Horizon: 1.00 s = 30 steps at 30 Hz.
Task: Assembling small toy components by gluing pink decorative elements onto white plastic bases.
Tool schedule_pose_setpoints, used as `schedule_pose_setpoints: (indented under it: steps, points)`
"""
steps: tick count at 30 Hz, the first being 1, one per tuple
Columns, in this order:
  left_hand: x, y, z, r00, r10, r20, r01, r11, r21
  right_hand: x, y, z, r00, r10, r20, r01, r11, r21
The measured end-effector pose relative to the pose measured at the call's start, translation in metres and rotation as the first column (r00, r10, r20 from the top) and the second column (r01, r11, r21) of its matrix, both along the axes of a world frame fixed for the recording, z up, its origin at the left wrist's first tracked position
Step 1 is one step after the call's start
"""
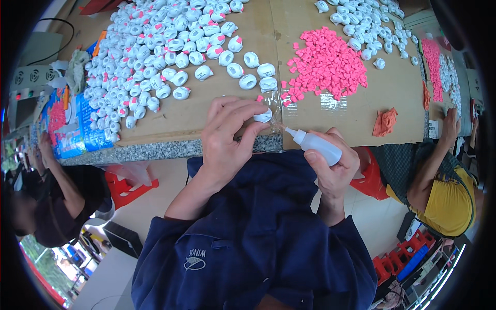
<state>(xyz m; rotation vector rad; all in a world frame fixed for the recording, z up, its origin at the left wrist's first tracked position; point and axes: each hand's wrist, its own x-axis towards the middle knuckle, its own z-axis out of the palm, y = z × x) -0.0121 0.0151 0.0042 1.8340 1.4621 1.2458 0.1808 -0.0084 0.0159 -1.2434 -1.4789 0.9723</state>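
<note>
The cardboard-covered surface [181, 118] carries many white pieces [180, 78] far left and a pink heap [325, 62] farther right. At the near edge, the right hand's [336, 168] fingers clamp a squeeze bottle [321, 147]; just left, the left hand's [227, 139] fingers pinch one white piece [263, 115].

Pale lettering [197, 253] and an oval logo [195, 264] are standing on the jacket [253, 248]; white pieces [202, 74] are bearing tiny marks [205, 71].

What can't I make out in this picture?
Head view:
White piece: partly covered by the left hand.
White bottle: partly covered by the right hand.
White pile: far end cut off by the upper edge.
Pink pile: pieces' details too small.
</note>
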Motion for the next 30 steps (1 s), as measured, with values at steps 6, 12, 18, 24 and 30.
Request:
schedule_pose_setpoints:
  steps: [6,12,18,24,30]
  points:
    - [-0.001,0.002,0.002,1.0,0.004,-0.018,-0.003,1.0,0.009,0.001,-0.001,0.0,0.999,-0.023,-0.034,0.023,1.0,-0.021]
    - [0.0,0.001,0.001,0.999,-0.002,-0.038,0.003,0.999,0.035,-0.001,-0.001,-0.001,0.999,0.0,-0.032,0.0,1.0,-0.013]
    - [-0.002,0.0,0.005,0.999,-0.004,-0.052,0.006,0.999,0.038,0.009,-0.004,-0.003,0.988,-0.049,-0.147,0.044,0.999,-0.031]
    - [0.001,-0.016,0.013,0.988,0.003,0.151,0.032,0.974,-0.226,0.008,0.005,-0.007,0.947,-0.194,-0.255,0.17,0.979,-0.113]
    - [0.002,-0.021,0.0,0.897,-0.03,0.441,0.211,0.906,-0.368,-0.008,0.02,-0.024,0.995,-0.099,0.027,0.1,0.995,-0.014]
